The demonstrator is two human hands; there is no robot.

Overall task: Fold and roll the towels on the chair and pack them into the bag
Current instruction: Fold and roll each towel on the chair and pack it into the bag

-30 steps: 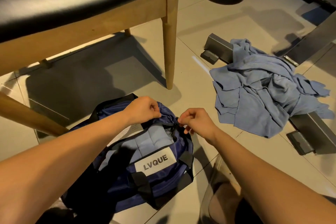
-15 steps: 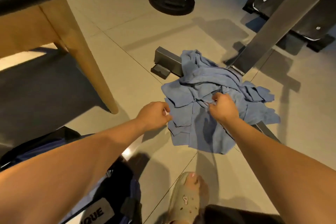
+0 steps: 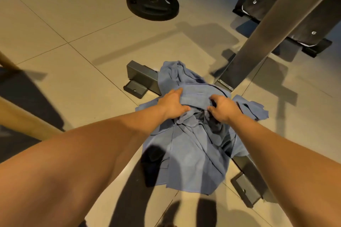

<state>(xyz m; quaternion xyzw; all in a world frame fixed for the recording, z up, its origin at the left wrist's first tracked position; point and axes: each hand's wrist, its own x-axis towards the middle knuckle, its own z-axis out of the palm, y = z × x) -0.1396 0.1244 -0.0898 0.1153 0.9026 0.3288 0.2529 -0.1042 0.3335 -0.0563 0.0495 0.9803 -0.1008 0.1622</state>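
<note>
Since one likely needs freeing for folding, the left hand [image 3: 173, 105] and right hand [image 3: 224, 109] each clutch the crumpled blue cloth towel pile [image 3: 190, 155].

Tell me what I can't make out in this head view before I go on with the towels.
- Towels: their count; folds overlap in one heap.
- Left hand, right hand: which towel each grips; the folds run together.
- Bag: outside the head view.
- Chair: only wooden legs show; left edge cuts the seat off.
- Metal frame: its middle lies under the towels.
</note>
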